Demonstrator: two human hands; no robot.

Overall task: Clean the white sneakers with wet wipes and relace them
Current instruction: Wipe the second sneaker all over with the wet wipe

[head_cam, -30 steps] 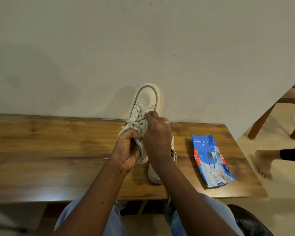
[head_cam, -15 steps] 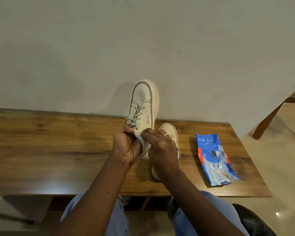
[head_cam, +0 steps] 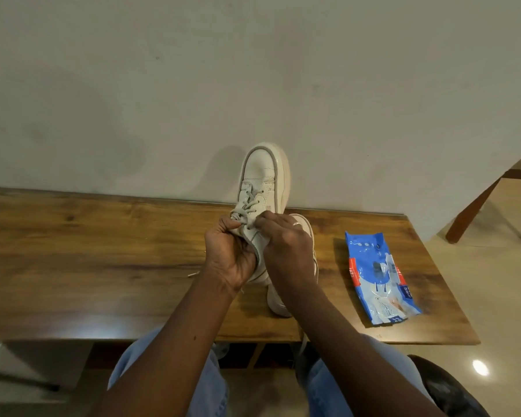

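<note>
I hold one white sneaker (head_cam: 263, 179) up over the wooden table (head_cam: 103, 251), toe pointing away from me towards the wall. My left hand (head_cam: 230, 255) grips its heel and collar from the left. My right hand (head_cam: 286, 248) pinches something white at the upper eyelets, a lace or a wipe; I cannot tell which. Grey laces (head_cam: 247, 203) cross the lower eyelets. The second white sneaker (head_cam: 306, 233) lies on the table behind my right hand, mostly hidden. A blue wet wipes pack (head_cam: 379, 275) lies flat to the right.
The table stands against a plain wall. A loose lace end (head_cam: 193, 274) lies on the table left of my left wrist. Wooden chair legs (head_cam: 475, 206) stand on the tiled floor at the right. My knees in blue jeans are below the table's front edge.
My right hand slid down from the lace area to the upper eyelets, uncovering the laces and the second sneaker's toe. The held sneaker shifted slightly. A foot seen at the right has left view.
</note>
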